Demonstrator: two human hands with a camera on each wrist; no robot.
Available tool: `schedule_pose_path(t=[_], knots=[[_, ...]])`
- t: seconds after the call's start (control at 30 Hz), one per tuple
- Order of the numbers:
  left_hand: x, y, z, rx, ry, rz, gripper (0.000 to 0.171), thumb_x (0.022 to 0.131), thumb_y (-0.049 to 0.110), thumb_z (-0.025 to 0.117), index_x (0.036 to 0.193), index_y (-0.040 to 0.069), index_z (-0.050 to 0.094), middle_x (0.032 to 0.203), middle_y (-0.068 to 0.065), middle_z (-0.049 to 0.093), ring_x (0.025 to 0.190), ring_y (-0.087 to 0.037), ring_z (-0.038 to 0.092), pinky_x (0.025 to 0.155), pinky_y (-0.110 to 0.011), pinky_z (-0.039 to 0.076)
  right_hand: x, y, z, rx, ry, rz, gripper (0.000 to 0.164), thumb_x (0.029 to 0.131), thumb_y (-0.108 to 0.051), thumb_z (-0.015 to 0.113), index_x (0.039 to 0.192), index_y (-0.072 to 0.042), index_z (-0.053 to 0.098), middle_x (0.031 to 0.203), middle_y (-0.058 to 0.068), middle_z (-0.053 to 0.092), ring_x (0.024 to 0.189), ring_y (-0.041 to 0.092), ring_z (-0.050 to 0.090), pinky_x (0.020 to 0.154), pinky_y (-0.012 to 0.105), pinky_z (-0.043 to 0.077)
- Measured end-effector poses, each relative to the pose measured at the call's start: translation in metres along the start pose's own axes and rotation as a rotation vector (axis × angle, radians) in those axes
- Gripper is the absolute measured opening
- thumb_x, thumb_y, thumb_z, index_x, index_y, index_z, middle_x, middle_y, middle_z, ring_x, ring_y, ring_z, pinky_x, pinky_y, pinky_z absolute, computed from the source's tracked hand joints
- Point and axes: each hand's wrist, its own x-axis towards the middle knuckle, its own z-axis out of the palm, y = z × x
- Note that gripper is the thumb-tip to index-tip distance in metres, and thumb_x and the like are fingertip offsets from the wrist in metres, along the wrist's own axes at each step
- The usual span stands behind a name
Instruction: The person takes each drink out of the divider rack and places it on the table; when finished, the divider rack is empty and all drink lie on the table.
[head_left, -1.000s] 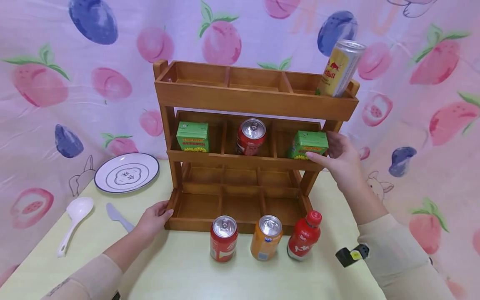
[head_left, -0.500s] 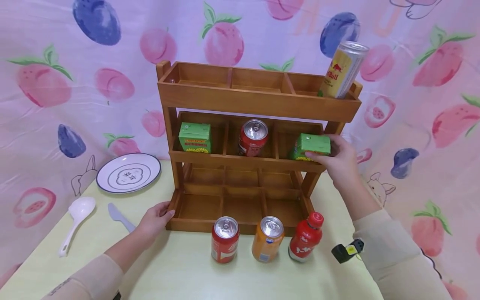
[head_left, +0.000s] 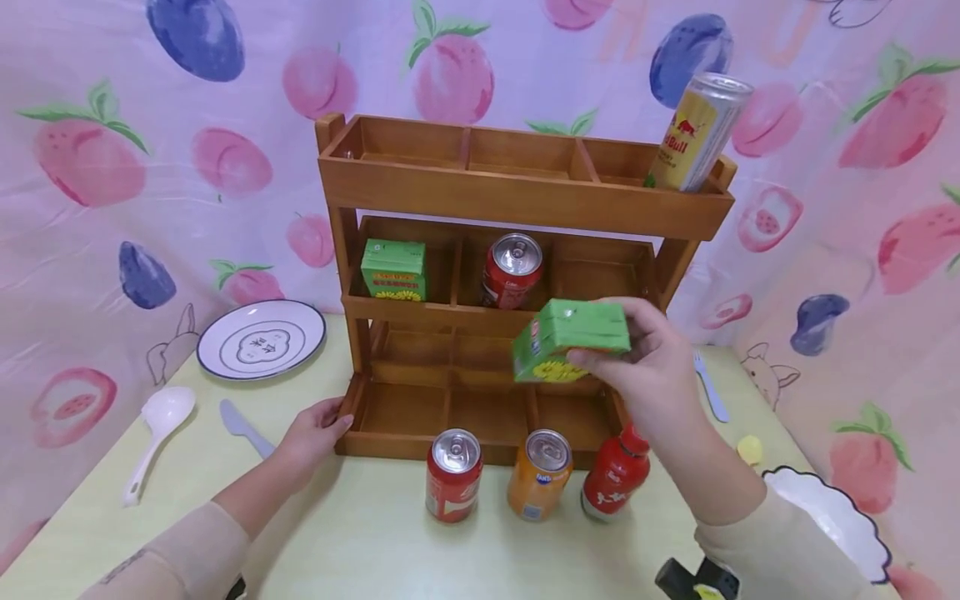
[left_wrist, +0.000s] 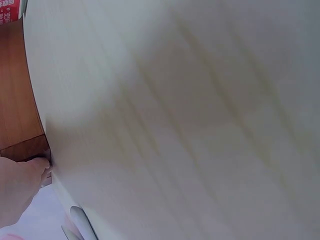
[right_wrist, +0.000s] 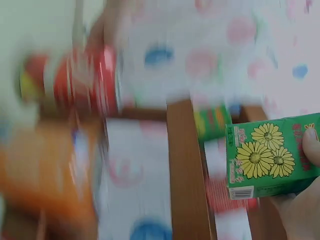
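Observation:
My right hand [head_left: 656, 358] grips a green drink carton [head_left: 577, 325] with yellow flowers on it, in the air before the rack's right side. In the right wrist view the carton [right_wrist: 265, 155] shows its flower-printed face, with a thumb on it. At the lower left corner of the three-tier wooden rack [head_left: 517, 193], my left hand [head_left: 311, 435] holds the rack's side. On the middle tier stand another green carton [head_left: 394, 271] at left and a red cola can [head_left: 513, 271] in the centre compartment. A Red Bull can [head_left: 697, 133] leans in the top right compartment.
Before the rack stand a red cola can [head_left: 454, 479], an orange Fanta can [head_left: 540, 479] and a red bottle [head_left: 617, 475]. At left lie a plate [head_left: 217, 342], ladle [head_left: 167, 410] and knife [head_left: 243, 427]. At right are a fork [head_left: 711, 387] and scalloped plate [head_left: 832, 517].
My right hand has lifted the green carton out of the middle tier's right compartment and brought it forward, down and left. The left hand stays on the rack's corner.

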Motion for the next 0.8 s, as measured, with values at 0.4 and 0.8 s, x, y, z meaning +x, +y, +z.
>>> schedule_pose_path(t=[0.4, 0.8], knots=[[0.003, -0.002, 0.003, -0.054, 0.02, 0.029, 0.043, 0.092, 0.002, 0.044, 0.13, -0.014, 0.031, 0.129, -0.031, 0.037, 0.12, -0.037, 0.037, 0.098, -0.043, 0.032, -0.061, 0.056, 0.115, 0.074, -0.447, 0.291, 0.045, 0.062, 0.001, 0.079, 0.101, -0.011, 0.059, 0.096, 0.005, 0.062, 0.087, 0.021, 0.06, 0.077, 0.034, 0.05], [0.002, -0.002, 0.0, -0.025, 0.025, 0.027, 0.045, 0.093, 0.005, 0.045, 0.132, -0.012, 0.031, 0.132, -0.029, 0.036, 0.122, -0.035, 0.035, 0.1, -0.042, 0.03, -0.097, 0.134, 0.169, 0.022, -0.491, 0.337, 0.042, 0.062, -0.007, 0.08, 0.096, -0.014, 0.056, 0.093, -0.007, 0.059, 0.09, 0.007, 0.058, 0.082, 0.021, 0.046]])
